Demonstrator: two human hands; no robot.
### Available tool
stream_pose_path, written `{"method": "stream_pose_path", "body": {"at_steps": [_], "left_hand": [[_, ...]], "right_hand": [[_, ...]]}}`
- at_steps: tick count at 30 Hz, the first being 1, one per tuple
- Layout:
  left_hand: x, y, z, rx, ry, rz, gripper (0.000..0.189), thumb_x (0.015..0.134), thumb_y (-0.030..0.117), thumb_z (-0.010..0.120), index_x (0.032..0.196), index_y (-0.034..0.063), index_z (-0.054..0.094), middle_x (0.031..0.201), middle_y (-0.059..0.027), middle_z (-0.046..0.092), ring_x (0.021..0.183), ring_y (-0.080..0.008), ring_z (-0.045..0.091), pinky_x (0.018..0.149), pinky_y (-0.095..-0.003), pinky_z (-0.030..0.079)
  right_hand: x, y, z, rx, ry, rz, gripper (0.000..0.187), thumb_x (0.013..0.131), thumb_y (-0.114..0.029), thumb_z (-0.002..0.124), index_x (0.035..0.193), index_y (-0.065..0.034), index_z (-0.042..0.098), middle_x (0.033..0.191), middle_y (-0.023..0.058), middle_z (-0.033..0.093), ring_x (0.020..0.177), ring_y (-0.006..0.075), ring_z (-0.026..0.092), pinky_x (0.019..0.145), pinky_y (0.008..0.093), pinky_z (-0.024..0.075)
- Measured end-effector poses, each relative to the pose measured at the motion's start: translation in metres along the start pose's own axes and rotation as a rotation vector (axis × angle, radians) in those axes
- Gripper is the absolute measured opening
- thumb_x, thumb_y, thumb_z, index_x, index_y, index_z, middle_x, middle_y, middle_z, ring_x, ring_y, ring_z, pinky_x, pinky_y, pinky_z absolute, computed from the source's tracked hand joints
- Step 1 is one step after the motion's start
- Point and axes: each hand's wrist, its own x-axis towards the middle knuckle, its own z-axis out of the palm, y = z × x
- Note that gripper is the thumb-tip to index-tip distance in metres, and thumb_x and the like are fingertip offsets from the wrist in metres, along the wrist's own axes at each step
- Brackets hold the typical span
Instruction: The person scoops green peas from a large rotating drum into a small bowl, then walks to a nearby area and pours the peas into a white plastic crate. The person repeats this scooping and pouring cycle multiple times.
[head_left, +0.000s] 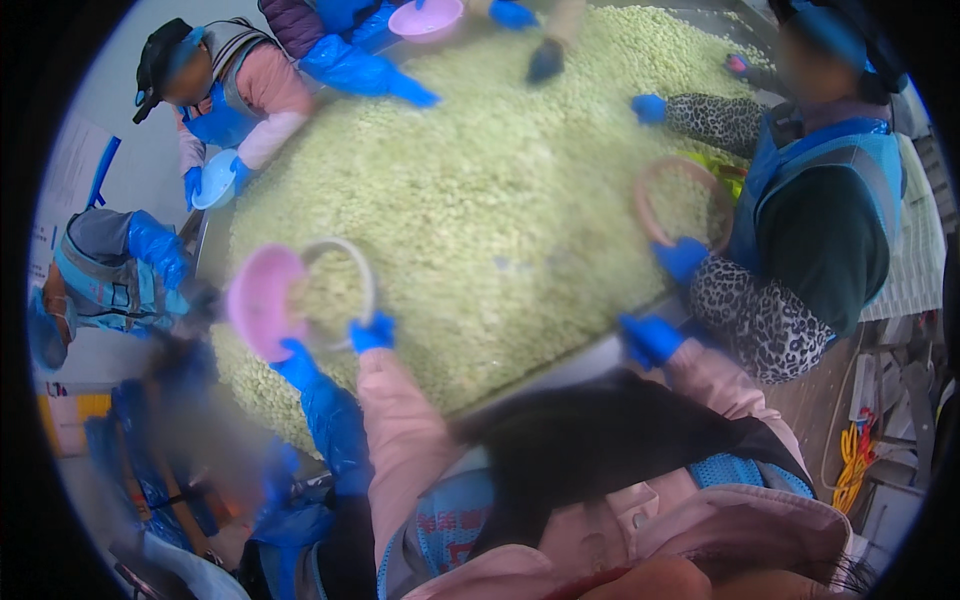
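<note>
My left hand (373, 332), in a blue glove, grips the rim of a round white-rimmed basin (368, 274) at the left of the table. Small pale green pieces fill that basin; they look like beans or cut vegetable. Against its left side a pink plastic basin (262, 304) is tilted towards it, held by a co-worker's blue-gloved hand (298, 365). My right hand (651, 341), also gloved in blue, is by the metal table edge (574, 367) at the right. Its fingers are extended, with nothing seen in them.
A deep layer of pale green pieces (480, 202) covers the table. At the right, a co-worker in leopard-print sleeves (757, 315) holds a brownish-pink basin (646, 196). Across the table, one person holds a light blue basin (216, 180); another pink basin (426, 21) is beyond. Yellow cord (851, 465) hangs at lower right.
</note>
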Motion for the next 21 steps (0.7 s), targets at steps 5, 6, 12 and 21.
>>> {"method": "stream_pose_path", "body": {"at_steps": [5,6,12,21], "left_hand": [[0.033,-0.001,-0.016,-0.810,-0.194,-0.261,0.046,0.078,0.051,0.046,0.095,0.0091,0.051,0.080,-0.0089,0.049,0.076,-0.0221,0.046,0.070,-0.0340,0.041],[0.034,-0.003,-0.017,-0.519,-0.210,-0.179,0.045,0.078,0.051,0.046,0.095,0.0091,0.051,0.081,-0.0090,0.049,0.077,-0.0218,0.046,0.071,-0.0340,0.041],[-0.002,0.003,-0.003,-0.181,-0.127,-0.104,0.042,0.080,0.048,0.044,0.095,0.0094,0.050,0.083,-0.0085,0.048,0.079,-0.0206,0.045,0.072,-0.0339,0.041],[-0.022,-0.006,0.004,-0.127,-0.082,0.001,0.039,0.081,0.046,0.045,0.090,0.0091,0.048,0.080,-0.0072,0.046,0.076,-0.0215,0.044,0.071,-0.0334,0.040]], "right_hand": [[0.006,0.004,-0.001,0.009,-0.007,0.003,0.068,0.085,-0.058,0.038,0.053,-0.0005,0.053,0.043,0.0103,0.049,0.035,0.0200,0.049,0.036,0.0299,0.0396],[0.005,0.002,0.001,-0.021,0.025,0.067,0.068,0.086,-0.058,0.038,0.053,-0.0006,0.053,0.043,0.0102,0.049,0.035,0.0199,0.049,0.036,0.0298,0.0394],[-0.003,0.005,0.006,-0.021,-0.019,-0.020,0.067,0.086,-0.058,0.038,0.051,-0.0021,0.052,0.042,0.0098,0.048,0.032,0.0196,0.046,0.035,0.0290,0.0371],[0.102,0.033,-0.035,1.162,-0.263,-0.333,0.047,0.085,-0.052,0.045,0.079,-0.0078,0.059,0.069,0.0035,0.059,0.067,0.0193,0.056,0.055,0.0302,0.0433]]}}
